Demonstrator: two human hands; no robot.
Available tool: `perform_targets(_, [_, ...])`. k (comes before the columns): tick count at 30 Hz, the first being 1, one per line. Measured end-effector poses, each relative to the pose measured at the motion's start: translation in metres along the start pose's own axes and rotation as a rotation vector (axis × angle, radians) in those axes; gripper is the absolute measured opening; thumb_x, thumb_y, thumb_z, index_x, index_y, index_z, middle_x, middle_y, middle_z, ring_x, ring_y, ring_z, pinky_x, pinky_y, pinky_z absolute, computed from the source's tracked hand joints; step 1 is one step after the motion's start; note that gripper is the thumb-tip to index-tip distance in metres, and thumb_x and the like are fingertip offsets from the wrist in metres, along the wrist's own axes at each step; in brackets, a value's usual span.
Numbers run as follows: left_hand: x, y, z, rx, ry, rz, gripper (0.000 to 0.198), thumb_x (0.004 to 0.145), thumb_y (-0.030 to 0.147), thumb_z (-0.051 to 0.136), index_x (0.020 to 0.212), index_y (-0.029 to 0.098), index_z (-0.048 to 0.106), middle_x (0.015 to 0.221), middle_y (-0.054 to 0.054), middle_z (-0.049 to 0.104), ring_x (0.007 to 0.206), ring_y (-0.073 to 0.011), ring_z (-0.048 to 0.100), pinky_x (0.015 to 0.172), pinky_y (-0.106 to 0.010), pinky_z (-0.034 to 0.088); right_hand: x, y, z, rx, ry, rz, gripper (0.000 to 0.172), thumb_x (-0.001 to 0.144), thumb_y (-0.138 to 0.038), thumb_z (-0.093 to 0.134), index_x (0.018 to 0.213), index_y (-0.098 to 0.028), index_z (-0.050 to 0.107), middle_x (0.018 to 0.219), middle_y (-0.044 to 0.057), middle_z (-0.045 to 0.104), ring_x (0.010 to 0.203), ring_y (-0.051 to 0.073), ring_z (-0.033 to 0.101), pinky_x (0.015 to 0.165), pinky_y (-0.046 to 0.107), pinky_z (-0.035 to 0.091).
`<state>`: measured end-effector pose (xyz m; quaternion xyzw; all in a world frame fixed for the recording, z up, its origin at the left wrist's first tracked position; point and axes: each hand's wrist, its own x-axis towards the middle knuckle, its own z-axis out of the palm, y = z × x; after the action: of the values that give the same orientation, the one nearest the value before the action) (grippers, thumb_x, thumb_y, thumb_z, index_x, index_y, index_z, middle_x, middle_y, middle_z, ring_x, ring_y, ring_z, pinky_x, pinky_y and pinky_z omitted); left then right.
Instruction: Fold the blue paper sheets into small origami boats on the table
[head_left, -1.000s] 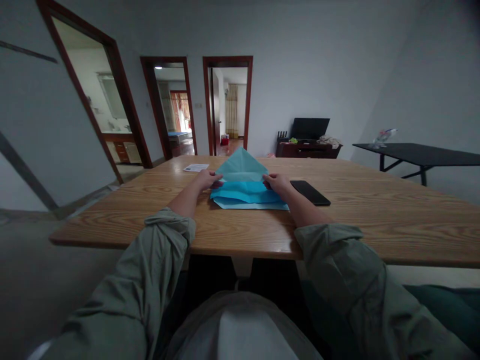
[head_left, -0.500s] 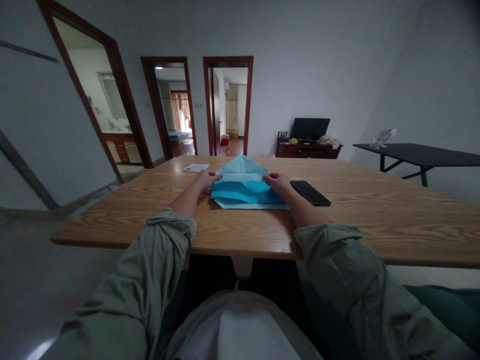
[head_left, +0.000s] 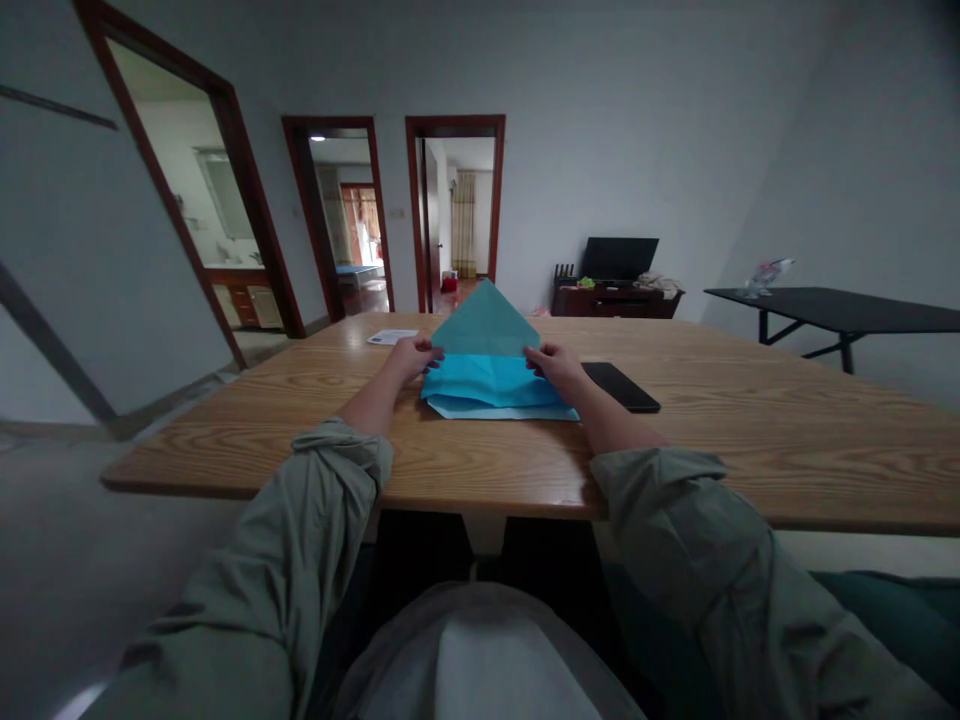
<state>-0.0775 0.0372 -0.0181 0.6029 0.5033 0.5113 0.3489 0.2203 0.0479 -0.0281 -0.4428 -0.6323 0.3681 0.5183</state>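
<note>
A folded sheet of blue paper [head_left: 491, 378] lies on the wooden table in front of me, brighter blue on one face and paler on the other. Its pointed triangular part stands raised at the far side, while the near layers rest on the tabletop. My left hand [head_left: 415, 360] pinches the paper's left side at the fold below the triangle. On the opposite side, my right hand [head_left: 553, 366] grips the same fold between thumb and fingers. Some fingertips are hidden behind the paper.
A black phone [head_left: 621, 387] lies just right of my right hand on the wooden table [head_left: 750, 430]. Beyond my left hand is a small white printed card [head_left: 392, 337]. Farther off stand a black table [head_left: 847, 308] and a dark cabinet [head_left: 619, 301] bearing a screen [head_left: 620, 259].
The triangular part of the paper has tilted up from leaning back to standing more upright, its tip now higher. Both hands keep their hold in nearly the same place.
</note>
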Motion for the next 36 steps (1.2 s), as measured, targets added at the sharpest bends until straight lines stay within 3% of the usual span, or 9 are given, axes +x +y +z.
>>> perform_targets(6, [0.003,0.001,0.001,-0.088,-0.005,-0.065,0.022,0.072,0.032,0.070,0.075,0.016,0.056,0.072,-0.001,0.061,0.062,-0.0139,0.064,0.052,-0.021,0.044,0.002,0.004,0.001,-0.227,0.034,-0.016,0.031,0.073,-0.046,0.066,0.067,-0.019,0.053,0.061,0.000,0.058,0.059,0.013,0.054,0.052,0.023,0.040])
perform_targets(15, [-0.006,0.011,0.003,-0.230,-0.148,-0.044,0.048,0.063,0.034,0.075,0.104,0.022,0.054,0.093,-0.004,0.066,0.069,-0.0172,0.068,0.058,-0.024,0.048,-0.003,0.000,0.002,-0.299,-0.049,-0.052,0.029,0.073,-0.046,0.064,0.070,-0.019,0.056,0.063,0.000,0.058,0.059,0.013,0.052,0.054,0.023,0.038])
perform_targets(19, [-0.013,0.020,0.010,-0.226,-0.127,-0.012,0.053,0.064,0.038,0.075,0.109,0.022,0.054,0.097,-0.005,0.067,0.068,-0.0168,0.067,0.056,-0.024,0.048,-0.003,0.002,0.002,-0.512,-0.110,-0.145,0.027,0.072,-0.045,0.064,0.067,-0.019,0.060,0.059,-0.002,0.056,0.057,0.012,0.046,0.053,0.023,0.033])
perform_targets(25, [-0.010,0.021,0.008,-0.342,-0.075,-0.053,0.048,0.067,0.051,0.071,0.100,0.019,0.058,0.087,-0.005,0.067,0.068,-0.0171,0.065,0.056,-0.025,0.049,-0.004,0.002,0.001,-0.595,-0.123,-0.186,0.029,0.074,-0.047,0.062,0.067,-0.019,0.061,0.059,-0.003,0.054,0.057,0.011,0.044,0.054,0.024,0.031])
perform_targets(32, [-0.002,0.015,0.004,-0.408,0.020,-0.118,0.048,0.064,0.059,0.070,0.088,0.017,0.062,0.072,-0.001,0.063,0.060,-0.0135,0.058,0.054,-0.025,0.048,-0.006,0.000,0.002,-0.542,-0.137,-0.151,0.025,0.072,-0.044,0.063,0.076,-0.019,0.067,0.065,-0.002,0.060,0.060,0.012,0.049,0.056,0.024,0.035])
perform_targets(36, [-0.005,0.016,0.009,-0.354,0.018,-0.059,0.046,0.061,0.049,0.077,0.091,0.017,0.064,0.068,0.000,0.063,0.054,-0.0115,0.055,0.052,-0.024,0.046,-0.007,-0.009,0.005,-0.257,-0.089,0.002,0.032,0.071,-0.047,0.065,0.086,-0.019,0.068,0.080,0.003,0.067,0.070,0.016,0.058,0.058,0.025,0.040])
